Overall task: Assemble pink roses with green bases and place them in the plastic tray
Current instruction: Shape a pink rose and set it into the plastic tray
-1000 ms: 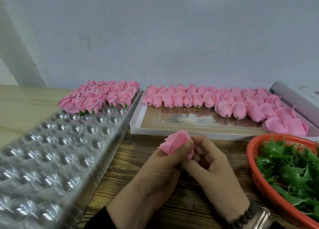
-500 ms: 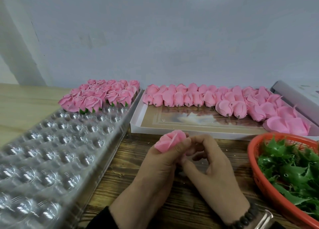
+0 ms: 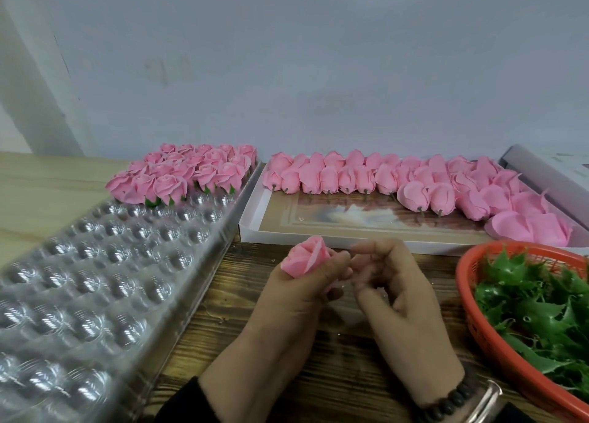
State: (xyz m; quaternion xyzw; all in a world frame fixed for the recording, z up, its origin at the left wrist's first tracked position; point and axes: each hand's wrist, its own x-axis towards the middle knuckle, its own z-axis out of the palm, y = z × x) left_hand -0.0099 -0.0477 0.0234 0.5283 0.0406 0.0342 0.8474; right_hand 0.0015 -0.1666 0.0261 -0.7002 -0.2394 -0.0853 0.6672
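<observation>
This looks like a small craft-assembly workbench for piecework. A dark wooden plank table (image 3: 287, 352) stands against a bare pale wall (image 3: 318, 72) and holds batches of parts: a clear plastic blister tray (image 3: 95, 279) with finished pink roses (image 3: 188, 174), a flat white cardboard box (image 3: 251, 228) of pink rose buds (image 3: 398, 180), and an orange plastic basket (image 3: 471, 314) of green leafy bases (image 3: 535, 308).

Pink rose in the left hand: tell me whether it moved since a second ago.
Yes. The pink rose shifted slightly left, judged against the white tray.
</observation>
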